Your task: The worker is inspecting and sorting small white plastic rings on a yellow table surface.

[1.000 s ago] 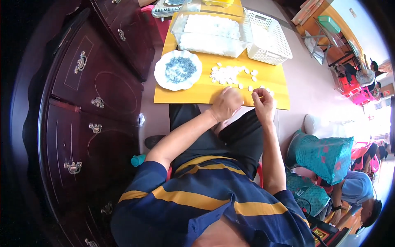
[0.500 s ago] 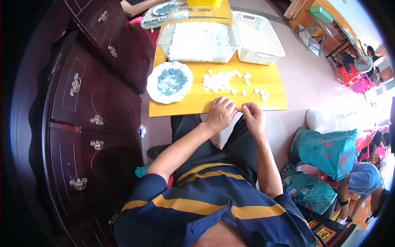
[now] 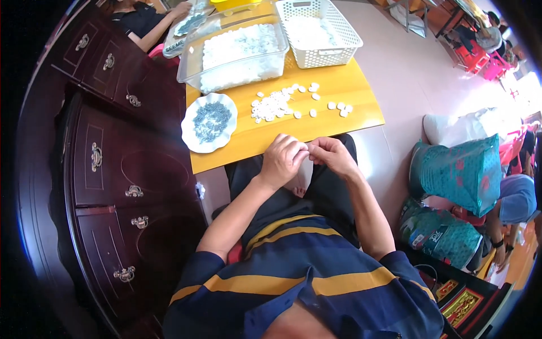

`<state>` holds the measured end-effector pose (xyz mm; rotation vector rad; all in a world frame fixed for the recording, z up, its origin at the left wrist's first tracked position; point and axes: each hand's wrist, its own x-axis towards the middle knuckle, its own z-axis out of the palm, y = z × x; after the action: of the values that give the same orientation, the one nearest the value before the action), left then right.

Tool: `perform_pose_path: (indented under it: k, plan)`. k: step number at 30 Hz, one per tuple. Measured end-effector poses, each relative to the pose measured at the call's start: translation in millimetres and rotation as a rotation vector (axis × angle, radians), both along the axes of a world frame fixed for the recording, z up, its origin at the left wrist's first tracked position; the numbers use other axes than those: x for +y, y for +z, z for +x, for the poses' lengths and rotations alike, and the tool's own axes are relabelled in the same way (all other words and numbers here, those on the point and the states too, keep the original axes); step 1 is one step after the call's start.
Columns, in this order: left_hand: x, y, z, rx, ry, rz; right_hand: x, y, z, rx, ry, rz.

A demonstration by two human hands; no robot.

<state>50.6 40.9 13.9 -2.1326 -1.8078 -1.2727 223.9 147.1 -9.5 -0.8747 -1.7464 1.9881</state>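
My left hand (image 3: pixel 282 161) and my right hand (image 3: pixel 334 157) meet over my lap, just off the near edge of the yellow table (image 3: pixel 237 151). Fingertips of both are pinched together; whatever sits between them is too small to make out. Beyond the hands, small white round pieces (image 3: pixel 272 105) lie in a loose cluster, with several strays to the right. To the left stands a white scalloped plate (image 3: pixel 191 135) holding a heap of small dark slivers (image 3: pixel 212 121).
A clear plastic bin (image 3: pixel 231 79) full of white pieces and a white perforated basket (image 3: pixel 333 57) stand at the back. Dark wooden drawers (image 3: pixel 141 164) rise on the left. Teal sacks (image 3: pixel 457 175) lie at right. Another person's arm (image 3: pixel 161 35) reaches in at far left.
The view has swung, so the table sits further left and tilted. My joined hands have drawn back from the table edge toward my lap, fingertips closer together.
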Motion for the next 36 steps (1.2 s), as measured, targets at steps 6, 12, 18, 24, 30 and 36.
perform_pose_path:
  k: [6,12,18,24,30,36]
  plan:
    - [-13,-7,1,-0.068,0.03,-0.046,-17,-15,-8,-0.071,0.005,0.289]
    - [-18,-19,-2,-0.279,0.081,-0.112,-43,-5,-26,-0.165,-0.212,0.892]
    - [-22,-28,-3,-0.352,0.105,-0.136,-50,-25,-35,-0.173,-0.252,0.608]
    - [-28,-17,-8,-0.167,0.093,-0.151,-40,-75,-29,-0.111,-0.19,0.194]
    - [-29,-28,-6,-0.192,0.12,-0.159,-57,-37,-32,-0.222,-0.27,0.339]
    - [-42,-20,-6,-0.299,0.185,-0.122,-75,-4,-47,-0.307,-0.233,0.794]
